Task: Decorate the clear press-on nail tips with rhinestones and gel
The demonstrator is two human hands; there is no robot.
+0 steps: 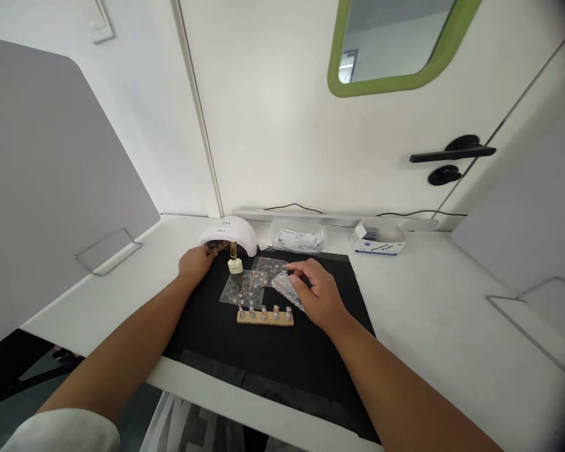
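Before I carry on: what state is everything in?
Polish bottle: upright, capped.
White box: open.
Clear tray: open, holding packets.
White lamp: no glow visible.
Wooden stand: holding five small pieces.
Clear sheets: flat.
Door: shut.
Left hand: at the lamp's opening.
Right hand: half open.

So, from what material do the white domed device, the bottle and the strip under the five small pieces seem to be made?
White domed device: probably hard plastic, smooth; its moulded-looking curve has a soft sheen.
Bottle: glass or plastic, I cannot tell; smooth, pale body. Its gold cap shines like metal.
Strip: likely wood, matte, judging by its tan colour.
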